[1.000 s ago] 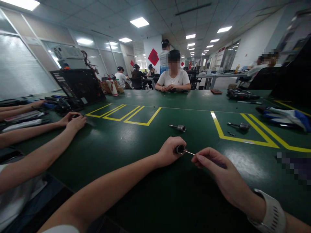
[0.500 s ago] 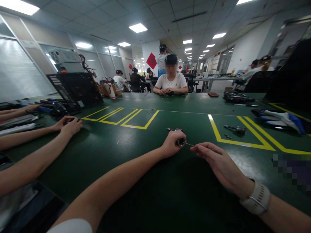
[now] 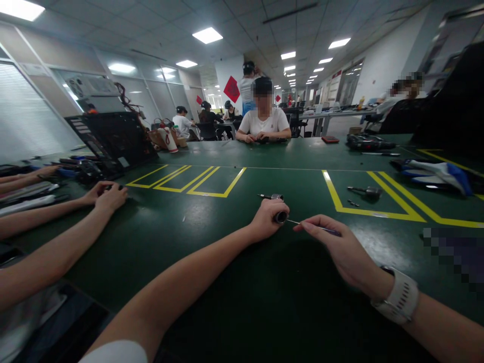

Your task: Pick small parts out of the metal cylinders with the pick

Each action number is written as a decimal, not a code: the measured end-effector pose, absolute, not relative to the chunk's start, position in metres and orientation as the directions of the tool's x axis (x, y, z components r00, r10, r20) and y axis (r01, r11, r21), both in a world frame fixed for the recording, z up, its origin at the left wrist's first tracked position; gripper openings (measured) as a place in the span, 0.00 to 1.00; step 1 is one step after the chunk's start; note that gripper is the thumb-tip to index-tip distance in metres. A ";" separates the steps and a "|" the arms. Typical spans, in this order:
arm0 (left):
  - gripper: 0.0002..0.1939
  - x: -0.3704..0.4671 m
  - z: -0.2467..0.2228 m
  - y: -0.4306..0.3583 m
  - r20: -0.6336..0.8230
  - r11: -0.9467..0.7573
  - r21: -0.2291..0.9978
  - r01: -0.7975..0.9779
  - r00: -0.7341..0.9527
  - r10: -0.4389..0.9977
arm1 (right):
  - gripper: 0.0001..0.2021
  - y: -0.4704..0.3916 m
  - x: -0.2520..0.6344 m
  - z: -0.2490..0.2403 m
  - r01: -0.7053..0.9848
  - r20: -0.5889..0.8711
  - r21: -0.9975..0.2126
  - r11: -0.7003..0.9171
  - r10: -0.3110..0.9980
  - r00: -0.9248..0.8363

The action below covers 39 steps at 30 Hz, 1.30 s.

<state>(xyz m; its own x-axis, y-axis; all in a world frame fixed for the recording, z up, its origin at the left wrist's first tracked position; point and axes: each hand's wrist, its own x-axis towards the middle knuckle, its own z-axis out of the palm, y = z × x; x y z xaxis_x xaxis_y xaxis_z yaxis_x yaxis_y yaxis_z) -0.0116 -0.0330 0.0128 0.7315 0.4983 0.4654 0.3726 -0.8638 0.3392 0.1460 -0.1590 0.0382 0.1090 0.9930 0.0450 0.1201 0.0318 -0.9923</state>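
Observation:
My left hand [image 3: 264, 221] is wrapped round a dark cylindrical metal part [image 3: 280, 217], its round end facing right. From the far side of that hand a thin dark rod with a metal piece [image 3: 273, 197] sticks out; I cannot tell whether it belongs to the same part. My right hand [image 3: 333, 242] pinches a slim screwdriver [image 3: 333, 232] with a dark handle. Its thin shaft points left, the tip at or just beside the part's round end. On the table to the right lies another dark metal part with a rod [image 3: 365, 191], with several small pieces [image 3: 353, 203] near it.
Yellow tape [image 3: 381, 216] marks boxes on the green table [image 3: 212, 242]. Blue-white gloves [image 3: 434, 174] and a dark tool [image 3: 368, 141] lie at right. A co-worker's hands [image 3: 109, 196] work at left, beside a black metal case [image 3: 113, 138]. Another person [image 3: 263, 123] sits opposite.
The screwdriver's handle now shows more along my right hand, whose fingers have shifted slightly. My left hand keeps its hold on the part. The whole view has shifted a little.

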 end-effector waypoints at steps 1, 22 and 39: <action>0.01 -0.012 0.012 -0.033 0.474 -0.863 0.358 0.356 0.727 0.496 | 0.11 -0.158 0.146 0.037 0.041 0.009 -0.999 0.004 0.994 0.111; 0.01 -0.011 0.012 -0.032 0.401 -0.873 0.351 0.340 0.787 0.468 | 0.09 -0.158 0.148 0.032 -0.238 -0.117 -0.967 -0.096 0.990 0.075; 0.10 -0.010 0.009 -0.029 0.487 -0.858 0.458 0.234 0.741 0.462 | 0.06 -0.157 0.152 0.030 -0.408 -0.167 -0.907 -0.105 0.979 0.118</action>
<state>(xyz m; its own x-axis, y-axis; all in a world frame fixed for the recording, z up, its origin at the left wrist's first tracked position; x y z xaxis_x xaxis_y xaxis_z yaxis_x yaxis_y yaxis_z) -0.0096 -0.0288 0.0092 0.7413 0.4623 0.4865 0.2342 -0.8575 0.4580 0.1515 -0.1572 0.0300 0.1183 0.9788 -0.1670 -0.4081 -0.1053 -0.9068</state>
